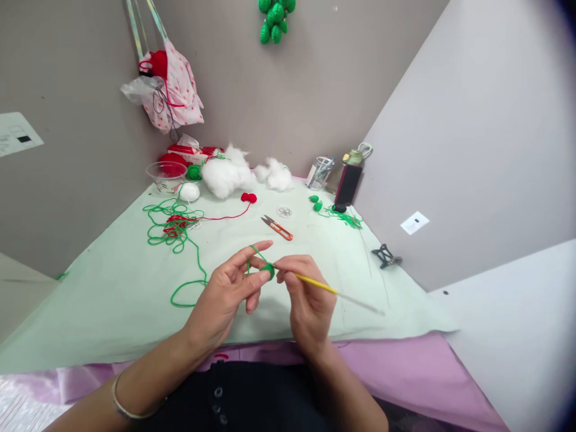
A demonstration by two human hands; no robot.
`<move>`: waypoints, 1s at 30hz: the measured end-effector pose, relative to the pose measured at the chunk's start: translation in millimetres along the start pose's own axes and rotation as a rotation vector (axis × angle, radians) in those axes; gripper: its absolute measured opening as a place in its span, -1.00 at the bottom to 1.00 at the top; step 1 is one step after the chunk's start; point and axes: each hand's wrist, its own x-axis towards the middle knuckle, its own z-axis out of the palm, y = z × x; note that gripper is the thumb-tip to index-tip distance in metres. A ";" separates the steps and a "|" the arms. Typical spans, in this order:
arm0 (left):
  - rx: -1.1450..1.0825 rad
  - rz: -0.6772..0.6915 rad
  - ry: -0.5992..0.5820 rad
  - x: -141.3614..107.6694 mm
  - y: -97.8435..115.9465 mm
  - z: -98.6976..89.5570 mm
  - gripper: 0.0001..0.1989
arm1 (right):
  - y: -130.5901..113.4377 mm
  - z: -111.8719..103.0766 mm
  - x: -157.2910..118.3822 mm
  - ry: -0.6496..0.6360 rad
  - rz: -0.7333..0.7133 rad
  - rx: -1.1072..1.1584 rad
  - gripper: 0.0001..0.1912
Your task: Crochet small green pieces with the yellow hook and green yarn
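A small green crocheted piece (269, 271) is pinched between the thumb and fingers of my left hand (231, 282). Green yarn (198, 255) loops over the raised index finger of that hand and trails left to a loose tangle on the table. My right hand (310, 294) is closed round a crochet hook (317, 283) with a yellow grip, whose tip meets the green piece. Just beyond the hands lie orange-handled snips (278, 228) and a small round clear case (284, 212). A small red knitted piece (249, 197) is joined by red yarn to the tangle.
White stuffing (227, 174), a clear tub (166, 177) and a white yarn ball (189, 192) stand at the back left. Small green pieces (317, 206), a pen cup (320, 174), a phone (348, 185) and a black stand (386, 256) are on the right. A bag (184, 90) hangs above.
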 end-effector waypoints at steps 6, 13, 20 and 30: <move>-0.038 -0.001 0.024 0.2 -4.2 5.3 -0.46 | 3.1 3.9 -4.2 0.018 -0.222 -0.226 -0.69; -0.294 -0.276 -0.171 4.3 -6.4 3.1 -0.69 | 13.7 4.8 -7.3 0.106 -0.298 -0.275 -0.65; -0.363 -0.253 -0.200 7.5 1.5 -6.0 -0.64 | 4.4 -9.2 3.5 0.115 0.074 0.209 -0.81; 0.009 0.015 -0.187 2.3 -8.8 -7.9 -0.56 | 2.2 -7.5 -2.9 0.029 0.332 0.362 -0.86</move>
